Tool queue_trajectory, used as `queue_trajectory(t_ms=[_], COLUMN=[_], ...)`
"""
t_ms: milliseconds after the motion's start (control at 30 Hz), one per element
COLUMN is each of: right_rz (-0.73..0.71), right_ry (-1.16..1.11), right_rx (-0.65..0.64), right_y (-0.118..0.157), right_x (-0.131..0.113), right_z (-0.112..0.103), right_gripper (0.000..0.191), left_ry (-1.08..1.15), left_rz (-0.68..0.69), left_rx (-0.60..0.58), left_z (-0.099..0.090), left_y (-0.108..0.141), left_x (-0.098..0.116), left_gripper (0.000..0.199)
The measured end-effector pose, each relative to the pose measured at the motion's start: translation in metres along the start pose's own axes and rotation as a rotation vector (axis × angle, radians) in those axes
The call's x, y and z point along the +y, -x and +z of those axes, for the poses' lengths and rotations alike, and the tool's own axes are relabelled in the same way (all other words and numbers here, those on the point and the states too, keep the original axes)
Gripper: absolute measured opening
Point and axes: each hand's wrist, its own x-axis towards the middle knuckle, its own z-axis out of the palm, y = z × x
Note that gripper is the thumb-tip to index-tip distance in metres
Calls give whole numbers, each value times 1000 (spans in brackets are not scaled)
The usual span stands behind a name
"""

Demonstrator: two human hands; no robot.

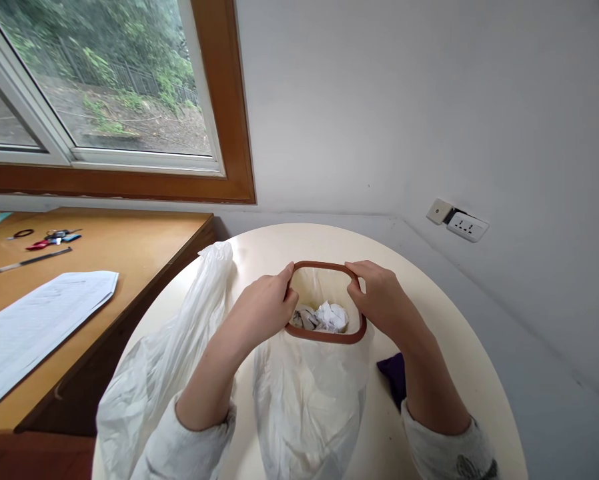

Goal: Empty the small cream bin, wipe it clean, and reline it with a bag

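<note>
Our left hand (267,305) and right hand (381,297) pinched opposite sides of the brown rim (329,337); crumpled paper (332,317) lay between them, a plastic bag (179,340) left of both.

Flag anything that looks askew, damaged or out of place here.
The wall socket, right of the round table, looks odd: a dark gap shows at its plate's edge, as though loose. Nothing looks spilled; the crumpled paper sits inside the bin.

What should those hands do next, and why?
Probably ease the brown rim straight up: the left hand and right hand grip its opposite sides, and the white bag hangs out beneath it, so lifting might free the bag around the crumpled paper.
</note>
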Motion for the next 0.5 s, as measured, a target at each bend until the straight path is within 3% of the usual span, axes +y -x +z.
queue_trajectory(t_ms=[500], right_rz=[34], right_ry=[10], right_rx=[-38], right_y=[0], right_x=[-3], right_z=[-3], right_gripper=[30], left_ry=[33], left_rz=[-27], left_rx=[-26], left_z=[-1], left_y=[2], left_x=[-1], left_gripper=[47])
